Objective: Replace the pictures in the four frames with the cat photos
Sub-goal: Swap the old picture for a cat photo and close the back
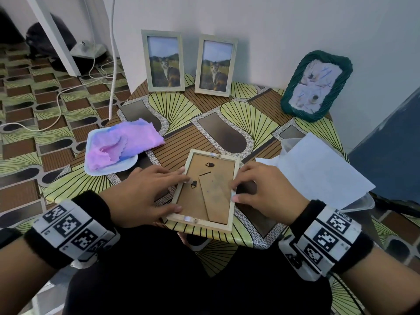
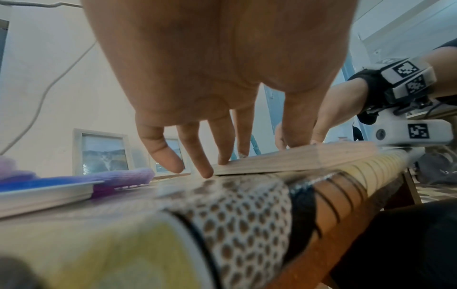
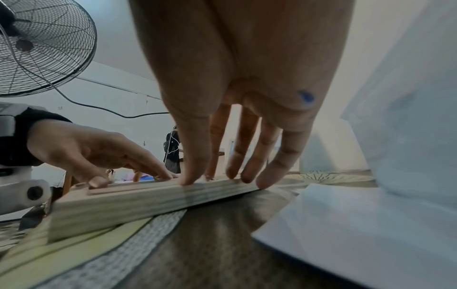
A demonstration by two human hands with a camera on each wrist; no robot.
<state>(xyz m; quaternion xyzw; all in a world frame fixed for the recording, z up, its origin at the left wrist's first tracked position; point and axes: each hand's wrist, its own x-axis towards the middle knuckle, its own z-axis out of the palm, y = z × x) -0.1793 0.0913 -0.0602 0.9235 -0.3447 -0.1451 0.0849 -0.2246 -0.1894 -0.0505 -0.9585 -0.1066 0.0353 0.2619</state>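
A pale wooden frame [image 1: 206, 189] lies face down near the table's front edge, its brown backing board and folded stand leg facing up. My left hand [image 1: 175, 192] rests on its left rail, fingers [image 2: 222, 156] straight with their tips on the wood [image 2: 284, 160]. My right hand [image 1: 236, 192] presses its straight fingertips [image 3: 188, 179] on the right rail [image 3: 148, 199]. Two matching frames [image 1: 164, 61] [image 1: 216, 65] with cat photos lean against the wall at the back. A green woven frame [image 1: 316, 86] at the back right holds a different, pale picture.
A white tray [image 1: 109, 171] with a purple-pink cloth [image 1: 122, 144] sits at the table's left. White paper sheets [image 1: 318, 169] lie over a clear plastic container at the right. The patterned table [image 1: 181, 110] stands against the wall. Cables run over the floor at left; a fan [image 3: 37, 48] stands nearby.
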